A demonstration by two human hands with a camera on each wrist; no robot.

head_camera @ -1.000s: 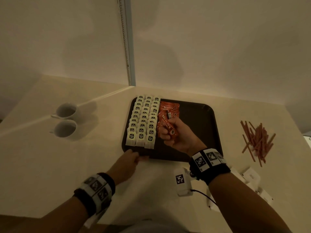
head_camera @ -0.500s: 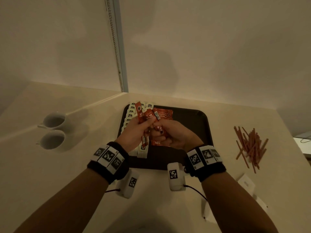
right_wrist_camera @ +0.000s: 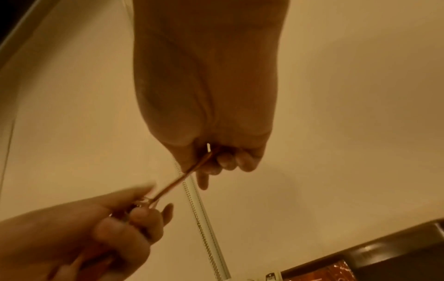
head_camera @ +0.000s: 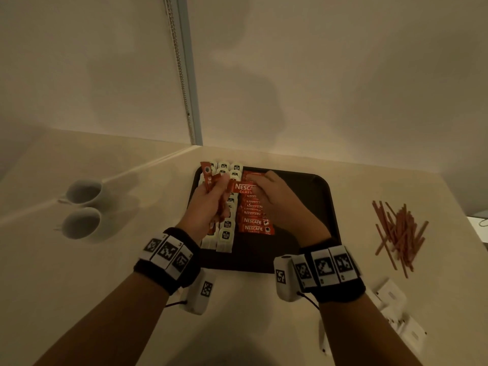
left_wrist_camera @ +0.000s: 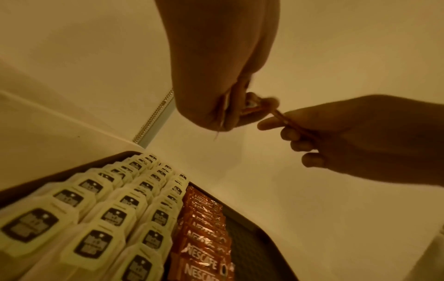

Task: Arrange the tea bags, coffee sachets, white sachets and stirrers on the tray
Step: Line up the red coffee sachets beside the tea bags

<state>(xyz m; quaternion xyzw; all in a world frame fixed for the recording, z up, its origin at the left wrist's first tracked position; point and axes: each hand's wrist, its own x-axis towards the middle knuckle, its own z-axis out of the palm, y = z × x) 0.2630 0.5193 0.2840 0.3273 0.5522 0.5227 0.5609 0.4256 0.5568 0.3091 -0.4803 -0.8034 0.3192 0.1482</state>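
Note:
Above the dark tray my left hand grips a bunch of red coffee sachets. My right hand pinches one sachet whose other end still reaches the bunch. The wrist views show this sachet edge-on between the left hand and the right hand. Tea bags fill three columns at the tray's left. A column of coffee sachets lies beside them. The tray's right part is bare.
Red stirrers lie in a loose heap on the counter right of the tray. White sachets lie near my right forearm. Two white cups stand at the left. A wall rises close behind the tray.
My left hand rose from the tray's front edge and took over the bunch of sachets from the right hand. The right hand now pinches a single sachet from it.

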